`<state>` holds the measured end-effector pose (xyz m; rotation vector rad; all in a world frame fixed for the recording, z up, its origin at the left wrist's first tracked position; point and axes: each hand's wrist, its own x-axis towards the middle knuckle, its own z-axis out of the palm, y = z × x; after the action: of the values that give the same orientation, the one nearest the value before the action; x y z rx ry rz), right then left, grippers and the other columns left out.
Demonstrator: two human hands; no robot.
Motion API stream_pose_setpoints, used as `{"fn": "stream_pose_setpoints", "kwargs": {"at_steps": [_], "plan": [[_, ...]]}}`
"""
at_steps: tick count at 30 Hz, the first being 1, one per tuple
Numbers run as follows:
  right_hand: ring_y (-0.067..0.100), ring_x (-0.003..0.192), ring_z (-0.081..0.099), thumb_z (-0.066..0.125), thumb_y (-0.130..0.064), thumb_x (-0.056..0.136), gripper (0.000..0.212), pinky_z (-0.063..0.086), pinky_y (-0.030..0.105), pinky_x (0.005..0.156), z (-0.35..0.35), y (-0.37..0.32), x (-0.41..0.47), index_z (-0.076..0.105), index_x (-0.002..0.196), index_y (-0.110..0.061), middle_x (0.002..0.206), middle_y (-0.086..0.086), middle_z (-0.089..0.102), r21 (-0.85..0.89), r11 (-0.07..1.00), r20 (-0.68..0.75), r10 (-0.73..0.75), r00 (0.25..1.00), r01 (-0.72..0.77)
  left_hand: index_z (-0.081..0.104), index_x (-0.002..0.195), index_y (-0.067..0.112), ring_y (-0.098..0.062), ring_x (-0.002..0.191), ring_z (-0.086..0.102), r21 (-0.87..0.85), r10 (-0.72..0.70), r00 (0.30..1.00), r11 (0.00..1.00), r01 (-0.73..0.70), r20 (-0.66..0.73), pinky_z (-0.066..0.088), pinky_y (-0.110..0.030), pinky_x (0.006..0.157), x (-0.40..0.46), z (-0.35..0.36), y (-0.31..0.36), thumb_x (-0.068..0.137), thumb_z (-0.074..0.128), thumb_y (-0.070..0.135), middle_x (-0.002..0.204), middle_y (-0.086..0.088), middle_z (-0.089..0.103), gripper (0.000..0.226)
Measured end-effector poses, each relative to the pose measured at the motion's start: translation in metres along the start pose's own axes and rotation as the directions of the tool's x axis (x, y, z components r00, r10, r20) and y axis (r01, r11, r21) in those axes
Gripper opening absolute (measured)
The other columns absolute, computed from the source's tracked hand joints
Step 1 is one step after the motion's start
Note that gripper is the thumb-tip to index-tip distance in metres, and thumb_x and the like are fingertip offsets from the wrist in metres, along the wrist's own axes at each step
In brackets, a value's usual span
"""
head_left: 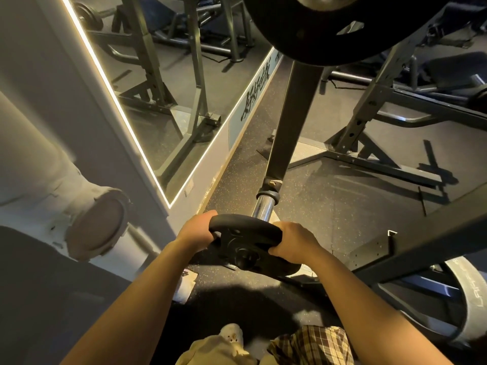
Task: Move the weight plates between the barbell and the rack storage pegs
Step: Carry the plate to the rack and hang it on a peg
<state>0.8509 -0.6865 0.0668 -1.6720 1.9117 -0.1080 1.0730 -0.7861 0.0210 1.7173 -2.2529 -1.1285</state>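
Both hands on a small black weight plate at the end of the chrome sleeve.

We see the left hand [196, 233] gripping the weight plate [247, 246] at its 9 o'clock rim, fingers curled round the edge, and the right hand [293, 242] gripping at 3 o'clock likewise. The chrome sleeve [262, 206] meets the plate at 12 o'clock. A large black plate [329, 35] hangs on the rack upright [292, 122] above.

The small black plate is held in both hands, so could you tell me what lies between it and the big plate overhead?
In the head view, the chrome peg and dark rack post run from the small plate to the big plate.
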Motion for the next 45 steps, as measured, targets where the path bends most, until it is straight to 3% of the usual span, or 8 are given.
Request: {"fn": "stream_pose_setpoints", "kwargs": {"at_steps": [15,20,23,27,31,34,37,45], "plan": [[0.026,0.123,0.049,0.076,-0.051,0.072,0.087,0.046,0.041,0.099,-0.009,-0.004,-0.013,0.033,0.142,-0.023,0.137,0.005,0.046,-0.102,0.99,0.025,0.096,0.995,-0.093,0.048,0.097,0.025,-0.018,0.087,0.059,0.494,0.296,0.954,0.838,-0.234,-0.05,0.05,-0.031,0.078,-0.005,-0.005,0.057,0.086,0.063,0.026,0.093,0.003,0.061,0.019],[0.019,0.101,0.06,0.068,-0.053,0.08,0.051,0.045,0.022,0.075,-0.009,-0.048,0.012,0.054,0.121,-0.027,0.112,-0.002,0.06,0.0,0.989,-0.113,-0.144,0.983,0.145,0.049,0.102,0.028,-0.012,0.086,0.053,0.26,0.225,0.967,0.947,-0.188,-0.121,0.04,-0.022,0.068,-0.004,0.0,0.041,0.082,0.065,0.03,0.093,0.009,0.052,0.026],[0.008,0.084,0.056,0.065,-0.056,0.08,0.038,0.032,0.01,0.062,0.002,-0.03,0.016,0.062,0.105,-0.027,0.095,-0.008,0.062,0.016,0.978,-0.18,-0.204,0.962,0.21,0.039,0.134,0.029,-0.017,0.112,0.043,-0.198,-0.036,0.985,0.98,0.001,-0.169,0.042,-0.027,0.09,-0.012,-0.001,0.011,0.061,0.073,0.023,0.12,0.004,0.041,0.081],[0.002,0.074,0.051,0.058,-0.066,0.076,0.046,0.032,0.009,0.06,0.007,-0.012,0.012,0.068,0.097,-0.026,0.089,-0.007,0.068,0.007,0.964,-0.307,-0.25,0.918,0.265,0.029,0.139,0.018,-0.033,0.12,0.041,-0.829,-0.284,0.947,0.485,0.277,0.15,0.046,-0.042,0.091,-0.028,0.008,-0.004,0.069,0.067,0.015,0.131,-0.008,0.034,0.08],[0.004,0.077,0.055,0.059,-0.064,0.08,0.046,0.04,0.011,0.063,0.014,0.008,0.004,0.066,0.103,-0.025,0.09,-0.01,0.065,0.099,0.975,-0.305,-0.16,0.939,0.198,0.041,0.125,0.014,-0.033,0.117,0.049,-0.953,-0.425,0.864,0.012,0.304,0.27,0.045,-0.051,0.096,-0.029,0.013,0.009,0.097,0.047,0.036,0.124,-0.013,0.05,0.036],[0.008,0.086,0.059,0.057,-0.062,0.083,0.045,0.05,0.018,0.072,0.015,0.023,-0.006,0.061,0.11,-0.026,0.099,-0.009,0.064,0.128,0.986,-0.203,-0.077,0.976,0.105,0.045,0.128,0.018,-0.031,0.115,0.052,-0.917,-0.303,0.934,0.286,0.277,0.188,0.042,-0.051,0.103,-0.024,0.018,0.022,0.079,0.048,0.075,0.128,-0.017,0.052,0.076],[0.012,0.09,0.061,0.049,-0.069,0.082,0.055,0.054,0.025,0.079,0.014,0.032,-0.012,0.057,0.113,-0.025,0.103,-0.006,0.063,0.1,0.995,-0.143,0.009,0.99,0.005,0.018,0.148,0.037,-0.032,0.137,0.03,-0.766,-0.25,0.967,0.611,0.2,0.053,0.028,-0.052,0.114,-0.021,0.024,0.032,0.072,0.047,0.076,0.153,-0.001,0.024,0.09],[0.02,0.116,0.053,0.074,-0.039,0.079,0.07,0.05,0.035,0.094,-0.001,0.003,-0.008,0.04,0.138,-0.026,0.134,0.001,0.051,0.141,0.986,-0.251,-0.056,0.966,0.093,0.027,0.144,0.032,-0.028,0.129,0.033,-0.555,-0.166,0.98,0.828,0.079,-0.109,0.037,-0.043,0.105,-0.013,0.026,0.045,0.082,0.051,0.065,0.146,-0.003,0.026,0.074]]}}
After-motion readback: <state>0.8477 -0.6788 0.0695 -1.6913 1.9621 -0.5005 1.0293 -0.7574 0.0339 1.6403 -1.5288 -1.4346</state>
